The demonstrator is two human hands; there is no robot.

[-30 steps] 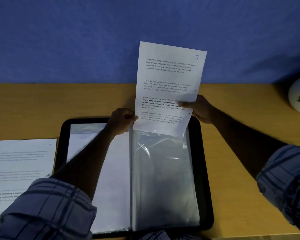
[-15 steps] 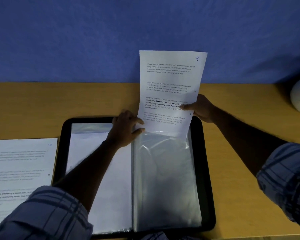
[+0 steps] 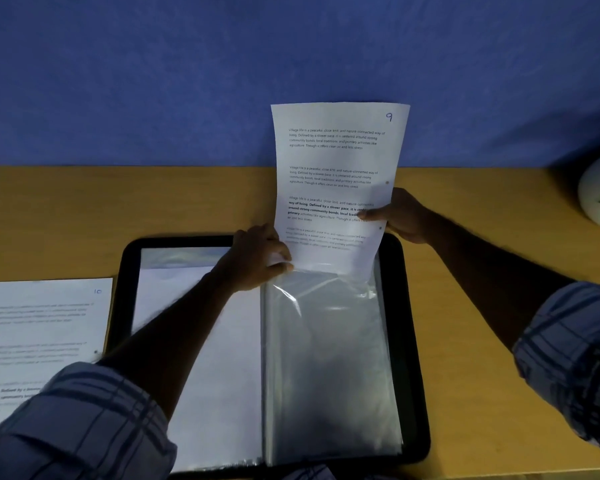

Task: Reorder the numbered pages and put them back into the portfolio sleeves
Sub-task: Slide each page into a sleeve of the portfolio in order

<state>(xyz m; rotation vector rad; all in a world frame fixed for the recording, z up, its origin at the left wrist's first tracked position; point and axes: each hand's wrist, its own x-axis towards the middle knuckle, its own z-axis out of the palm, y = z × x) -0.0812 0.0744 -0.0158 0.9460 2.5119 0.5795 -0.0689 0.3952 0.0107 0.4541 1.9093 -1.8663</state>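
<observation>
Portfolio (image 3: pixel 404 341) lies open flat on table (image 3: pixel 465 368), near edge. Page 10 (image 3: pixel 45 327) lies flat just left of the portfolio. Clear sleeve (image 3: pixel 329 358) fills the portfolio's right half. Left hand (image 3: pixel 257 258), at the portfolio's far centre, pinches the sleeve's top edge. Page 9 (image 3: pixel 336 161) stands upright above the portfolio's far right, bottom edge entering the sleeve mouth. Right hand (image 3: pixel 399 216) grips page 9's right edge, thumb on front.

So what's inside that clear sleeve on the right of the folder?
Only the bottom strip of page 9, sitting in the mouth of the sleeve. Below it the plastic looks empty. Glare hides whether the sleeves stacked beneath hold pages.
</observation>
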